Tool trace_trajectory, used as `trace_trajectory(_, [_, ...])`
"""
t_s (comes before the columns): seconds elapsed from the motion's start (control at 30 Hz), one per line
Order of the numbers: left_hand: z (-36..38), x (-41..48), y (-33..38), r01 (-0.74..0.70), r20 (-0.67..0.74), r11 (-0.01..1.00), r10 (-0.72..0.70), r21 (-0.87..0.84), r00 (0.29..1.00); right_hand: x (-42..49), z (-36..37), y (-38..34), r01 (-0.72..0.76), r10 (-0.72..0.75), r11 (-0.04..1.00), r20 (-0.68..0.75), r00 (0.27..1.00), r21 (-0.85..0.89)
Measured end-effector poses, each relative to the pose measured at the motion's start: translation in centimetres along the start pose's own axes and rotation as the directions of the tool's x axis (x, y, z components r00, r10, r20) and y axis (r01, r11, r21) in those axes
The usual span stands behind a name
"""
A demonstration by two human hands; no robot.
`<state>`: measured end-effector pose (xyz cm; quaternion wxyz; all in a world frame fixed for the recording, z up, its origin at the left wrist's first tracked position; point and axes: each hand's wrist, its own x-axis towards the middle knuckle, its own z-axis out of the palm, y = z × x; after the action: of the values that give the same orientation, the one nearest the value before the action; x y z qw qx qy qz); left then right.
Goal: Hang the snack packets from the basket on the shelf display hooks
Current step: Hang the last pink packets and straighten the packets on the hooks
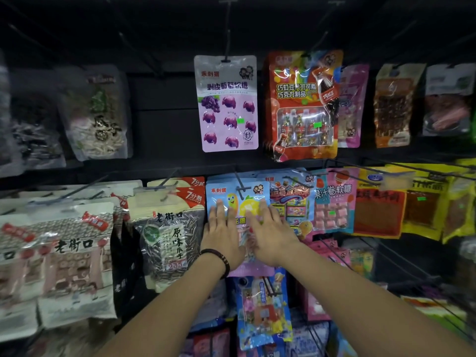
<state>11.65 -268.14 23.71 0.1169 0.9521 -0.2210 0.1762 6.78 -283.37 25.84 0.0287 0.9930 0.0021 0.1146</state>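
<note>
A light blue snack packet [239,195] with a mango and lemon picture hangs on a black display hook [241,188] in the middle row. My left hand [222,231], with a dark bead bracelet on its wrist, lies flat on the packet's left half. My right hand [269,233] lies flat on its right half. The fingers of both hands are straight and spread, pressing the packet against the ones behind it. The lower half of the packet is hidden under my hands. The basket is out of view.
A purple grape candy packet [226,104] and a red cola-bottle candy packet [304,104] hang above. Sunflower seed bags [167,228] hang to the left, pink and yellow packets [334,202] to the right. More packets [262,307] hang below. Bare hooks [228,27] stick out at the top.
</note>
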Motion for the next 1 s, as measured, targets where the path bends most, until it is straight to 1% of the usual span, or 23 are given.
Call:
trace_trajectory(0.17, [-0.3,-0.3,-0.5,-0.033,-0.007,0.999,0.032,-0.020,0.999,0.2,-1.2,0.0,0.005,-0.003,0.999,0.035,0.999,-0.046])
trace_trajectory(0.37, [-1.9,-2.7,-1.9,-0.115,-0.017,0.992,0.114,-0.058,0.993,-1.2,-2.1,-1.4,-0.001,0.001,0.992,0.003,1.000,-0.125])
trace_trajectory(0.43, [-2.9,-3.9,-2.5,-0.163,-0.059,0.984,0.159,-0.068,0.986,-2.0,-2.8,-2.5,0.041,-0.041,0.993,0.006,0.999,-0.109])
trace_trajectory(0.5, [-3.9,-5.2,-3.4,-0.208,-0.139,0.978,0.203,-0.024,0.969,-2.7,-3.4,-3.8,0.112,-0.115,0.990,-0.036,0.993,-0.081])
trace_trajectory(0.53, [-4.4,-5.9,-3.9,-0.204,-0.183,0.979,0.203,0.011,0.962,-3.0,-3.7,-4.6,0.149,-0.154,0.986,-0.064,0.986,-0.072])
trace_trajectory(0.6, [-5.3,-7.4,-5.1,-0.129,-0.256,0.989,0.142,0.068,0.956,-3.4,-4.0,-6.2,0.213,-0.221,0.974,-0.114,0.969,-0.078])
trace_trajectory(0.67, [-5.8,-8.5,-6.8,-0.018,-0.296,0.993,0.053,0.120,0.954,-3.4,-4.1,-7.8,0.260,-0.272,0.960,-0.135,0.953,-0.102])
trace_trajectory(0.73, [-6.0,-9.1,-8.8,0.088,-0.277,0.982,-0.038,0.169,0.960,-3.2,-3.9,-9.4,0.285,-0.298,0.953,-0.138,0.945,-0.108])
trace_trajectory(0.77, [-6.0,-9.3,-9.8,0.117,-0.251,0.975,-0.067,0.191,0.966,-3.0,-3.6,-10.1,0.291,-0.303,0.951,-0.143,0.942,-0.103])
trace_trajectory(0.87, [-5.7,-9.2,-12.0,0.142,-0.189,0.966,-0.101,0.218,0.977,-2.1,-3.1,-12.0,0.298,-0.307,0.951,-0.169,0.936,-0.080])
trace_trajectory(1.0, [-5.1,-8.5,-12.9,0.125,-0.134,0.972,-0.100,0.198,0.986,-0.3,-2.3,-13.7,0.285,-0.287,0.958,-0.145,0.947,-0.039])
